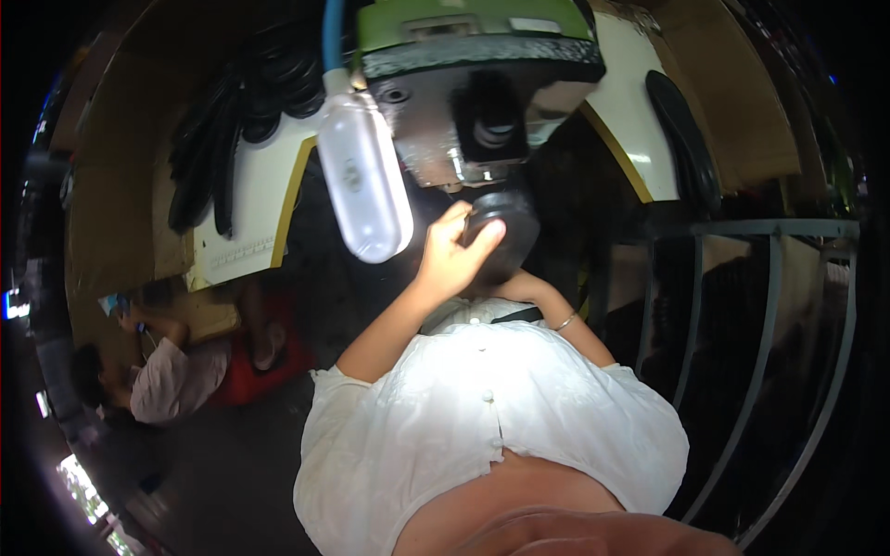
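Note:
My left hand [458, 248] grips a black, sole-shaped piece [513, 227], its thumb lying over the top and its fingers along the left side. The piece stands just below the dark front of a green-topped machine [408, 153]; whether the two touch is unclear. Close under the piece is my right hand [521, 287], with a thin bracelet at the wrist. Its fingers are hidden, so its grip does not show. A black round fitting [493, 132] juts from the machine above the piece.
A long white lamp [363, 181] hangs left of my hands on a blue neck. Black curved pieces heap on the left white table [246, 208]; another lies on the right table [630, 111]. A metal rack [774, 296] stands right. At left, a person [181, 380] sits on red seating.

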Available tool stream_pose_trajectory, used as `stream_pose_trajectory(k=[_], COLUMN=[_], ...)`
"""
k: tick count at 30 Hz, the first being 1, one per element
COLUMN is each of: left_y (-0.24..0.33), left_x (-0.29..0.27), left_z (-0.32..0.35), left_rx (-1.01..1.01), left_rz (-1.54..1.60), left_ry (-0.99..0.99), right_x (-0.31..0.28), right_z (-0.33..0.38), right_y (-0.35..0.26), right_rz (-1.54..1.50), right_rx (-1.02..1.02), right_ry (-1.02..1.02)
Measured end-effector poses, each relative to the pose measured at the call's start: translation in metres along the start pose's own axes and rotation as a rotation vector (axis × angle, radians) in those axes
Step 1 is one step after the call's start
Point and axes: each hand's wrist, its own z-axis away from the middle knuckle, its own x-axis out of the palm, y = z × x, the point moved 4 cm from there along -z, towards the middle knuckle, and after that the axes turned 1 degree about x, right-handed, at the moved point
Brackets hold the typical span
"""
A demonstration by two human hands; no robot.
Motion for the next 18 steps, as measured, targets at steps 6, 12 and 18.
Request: stream_pose_trajectory(k=[6,12,18], left_y=[0.001,0.006,-0.004], left_x=[-0.011,-0.022,-0.031], left_z=[-0.016,0.004,0.007], left_rx=[-0.233,-0.315,-0.280], left_rz=[0.084,0.170,-0.010], left_ry=[0.120,0.168,0.032], right_x=[0.010,-0.086,-0.152], right_z=[0.014,0.062,0.089], right_y=[-0.036,-0.013,-0.076], right_rz=[0.097,-0.228,-1.042], right_rx=[0.011,-0.023,-0.484], right_ry=[-0.022,0.210,0.732])
